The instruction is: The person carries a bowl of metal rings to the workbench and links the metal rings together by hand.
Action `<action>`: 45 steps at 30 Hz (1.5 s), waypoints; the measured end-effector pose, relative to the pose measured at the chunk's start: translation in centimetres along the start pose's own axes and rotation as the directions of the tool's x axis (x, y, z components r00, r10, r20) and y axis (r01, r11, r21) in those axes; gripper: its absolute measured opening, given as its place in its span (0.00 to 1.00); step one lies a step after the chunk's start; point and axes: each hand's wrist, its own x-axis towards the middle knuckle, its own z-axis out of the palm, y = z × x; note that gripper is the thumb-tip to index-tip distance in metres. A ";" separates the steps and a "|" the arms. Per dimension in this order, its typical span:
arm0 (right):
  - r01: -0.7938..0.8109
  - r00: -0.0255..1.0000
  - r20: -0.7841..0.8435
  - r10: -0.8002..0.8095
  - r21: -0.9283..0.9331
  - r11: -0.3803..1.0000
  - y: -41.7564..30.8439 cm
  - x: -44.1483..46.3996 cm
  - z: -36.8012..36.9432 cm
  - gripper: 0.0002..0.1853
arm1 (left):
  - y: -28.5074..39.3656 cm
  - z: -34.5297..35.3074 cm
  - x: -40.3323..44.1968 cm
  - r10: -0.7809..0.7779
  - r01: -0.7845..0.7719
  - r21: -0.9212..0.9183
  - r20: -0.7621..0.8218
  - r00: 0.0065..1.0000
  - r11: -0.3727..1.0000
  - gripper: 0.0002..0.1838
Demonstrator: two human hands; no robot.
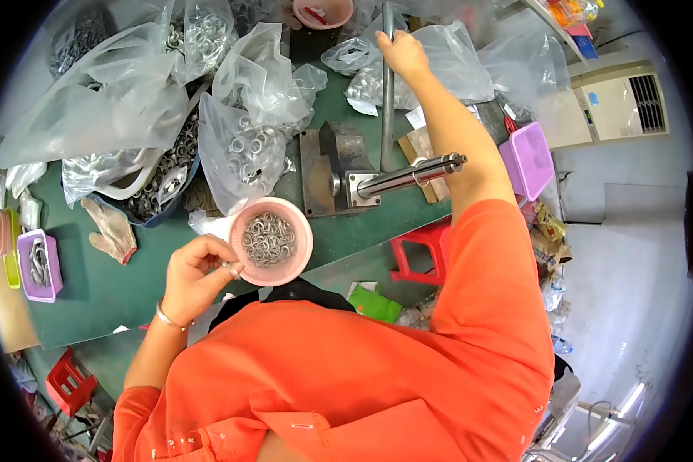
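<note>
Close to the near table edge, my left hand (200, 273) pinches a small metal ring (233, 269) between thumb and fingertips, at the left rim of a pink bowl (304, 250) full of metal rings (268, 239). My right hand (403, 54) is at the far side, its fingers wrapped round the upper part of a long metal lever (387, 115). That lever rises beside a dark metal press (346, 158) on the green table. From the press a ridged metal shaft (412, 175) points right, with a thin ring around it.
Plastic bags of rings (246, 150) and a blue-rimmed container of metal parts (179, 165) crowd the left and back. A glove (114, 231) and a purple basket (40, 266) lie further left. A red stool (423, 254) stands below the front edge; another purple basket (528, 162) is right.
</note>
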 end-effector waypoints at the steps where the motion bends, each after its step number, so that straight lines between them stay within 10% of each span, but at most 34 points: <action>1: 0.041 0.997 -0.062 -0.038 0.052 0.998 -0.1 -0.7 -0.9 0.26 | 0.4 0.5 0.3 -0.034 0.035 -0.005 0.022 0.999 0.999 0.06; 5: 0.307 0.870 -0.483 -0.100 0.370 0.877 -1.7 -9.3 -9.3 0.20 | 1.0 1.5 1.8 -0.013 0.015 -0.014 0.139 0.990 1.000 0.06; 6: 0.349 0.750 -0.622 -0.225 0.084 0.933 -1.6 -13.2 -11.3 0.16 | 1.1 1.7 2.4 -0.014 0.014 -0.003 0.146 0.989 1.000 0.06; 8: 0.530 0.640 -0.720 -0.267 0.163 0.832 -0.2 -21.3 -11.4 0.11 | 1.4 2.2 3.5 -0.074 0.070 0.027 0.224 0.972 0.997 0.06; 9: 0.517 0.510 -0.598 -0.618 -0.361 0.776 1.5 -25.3 -11.4 0.08 | 1.8 2.6 4.2 -0.026 0.021 0.020 0.271 0.962 1.000 0.06; 11: 0.610 0.717 -0.621 -0.316 0.339 0.716 4.3 -33.2 -7.9 0.09 | 2.5 3.4 5.6 0.104 -0.118 0.021 0.347 0.932 0.993 0.06; 14: 0.233 0.830 -0.556 0.034 0.403 0.885 3.9 -43.0 -1.8 0.10 | 3.8 5.1 7.1 0.114 -0.061 -0.149 0.377 0.919 0.987 0.07; 17: 0.010 0.759 -0.384 0.526 0.815 0.580 3.0 -45.4 1.0 0.19 | 4.2 6.4 8.0 0.096 -0.045 -0.135 0.402 0.911 0.990 0.07; 20: 0.260 0.711 -0.700 0.070 0.353 0.899 1.9 -40.3 -4.3 0.09 | 4.6 6.9 8.0 0.131 -0.070 -0.162 0.405 0.905 0.984 0.07; 26: 0.526 0.641 -0.768 -0.017 0.423 0.738 0.6 -25.9 -9.8 0.08 | 4.1 5.1 6.7 0.091 -0.049 -0.144 0.304 0.948 0.988 0.07; 29: 0.489 0.719 -0.688 -0.101 0.398 0.776 -1.6 -14.7 -9.3 0.13 | 3.8 4.1 5.5 0.108 -0.087 -0.131 0.169 0.980 0.988 0.07; 34: -0.025 0.988 -0.153 0.038 0.084 0.996 1.3 -1.9 3.1 0.26 | 2.6 2.1 3.9 0.105 -0.103 -0.071 0.018 0.994 0.992 0.06; 40: 0.056 0.996 -0.083 -0.041 0.192 0.980 0.4 -3.6 -0.3 0.25 | 2.6 1.5 3.4 0.087 -0.087 -0.073 -0.010 0.996 0.994 0.07; 45: 0.274 0.856 -0.516 -0.036 0.392 0.878 -0.8 -14.2 -8.7 0.15 | 3.4 2.6 4.8 0.131 -0.121 -0.083 0.119 0.984 0.989 0.07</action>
